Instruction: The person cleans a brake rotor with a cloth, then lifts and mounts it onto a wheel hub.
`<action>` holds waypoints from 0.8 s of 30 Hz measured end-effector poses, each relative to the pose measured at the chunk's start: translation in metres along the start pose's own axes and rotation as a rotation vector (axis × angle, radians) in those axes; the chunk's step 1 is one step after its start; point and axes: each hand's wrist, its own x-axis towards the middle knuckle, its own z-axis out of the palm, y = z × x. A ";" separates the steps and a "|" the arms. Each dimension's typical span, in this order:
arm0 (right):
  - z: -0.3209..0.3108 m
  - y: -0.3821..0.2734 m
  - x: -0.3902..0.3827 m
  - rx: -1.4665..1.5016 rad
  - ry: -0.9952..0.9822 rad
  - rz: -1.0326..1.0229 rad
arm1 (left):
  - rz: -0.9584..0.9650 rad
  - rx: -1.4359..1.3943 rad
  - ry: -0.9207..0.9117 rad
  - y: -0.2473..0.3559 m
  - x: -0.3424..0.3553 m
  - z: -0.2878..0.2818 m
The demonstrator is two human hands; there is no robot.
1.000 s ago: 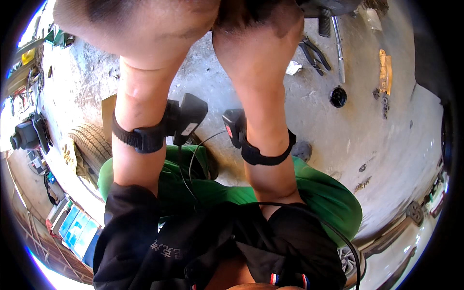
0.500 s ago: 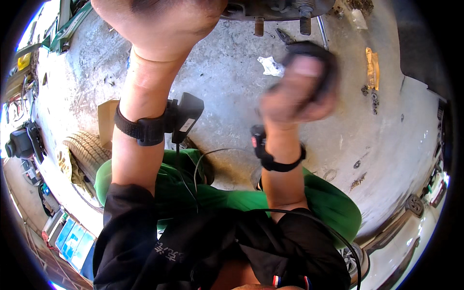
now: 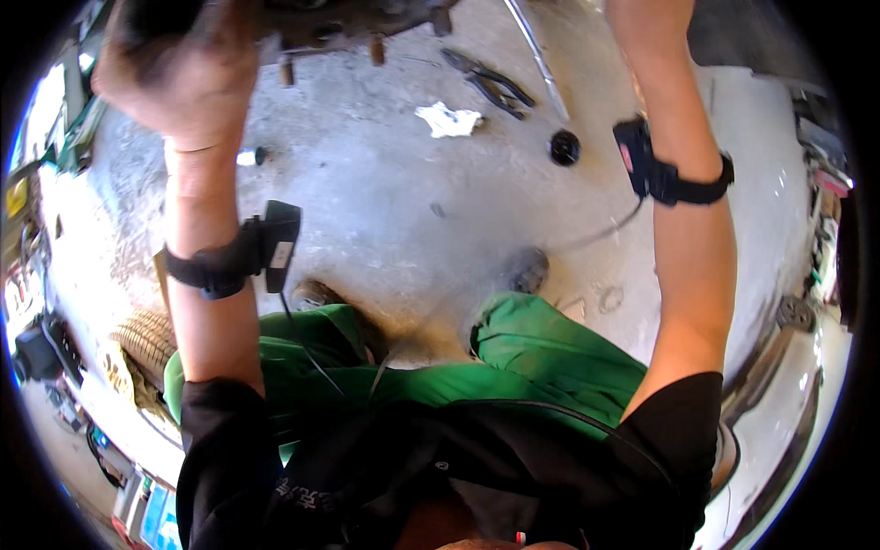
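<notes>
A dark metal part with protruding studs (image 3: 325,29) crosses the top of the view. My left hand (image 3: 183,82) is up against its left side, fingers curled and darkened; what lies inside them I cannot make out. My right hand (image 3: 649,32) is raised at the upper right, its fingers cut off by the top edge. On the concrete below the part lie pliers (image 3: 472,70), a long chrome bar (image 3: 536,60), a white crumpled scrap (image 3: 447,119) and a round black cup-like piece (image 3: 564,148). Black straps with devices circle both my forearms.
A tyre (image 3: 137,339) leans at the lower left, near a clutter of gear (image 3: 37,348). A white car body (image 3: 797,394) runs along the right. My green-trousered knees (image 3: 550,339) and shoes (image 3: 527,270) are below my hands.
My right hand came away from the metal part, swung down in a blur, and is now raised far to the right at the top edge. My left hand has shifted leftward.
</notes>
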 end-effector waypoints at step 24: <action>0.056 -0.049 0.090 -0.113 0.280 -0.140 | -0.465 -0.473 -0.162 0.023 0.014 -0.021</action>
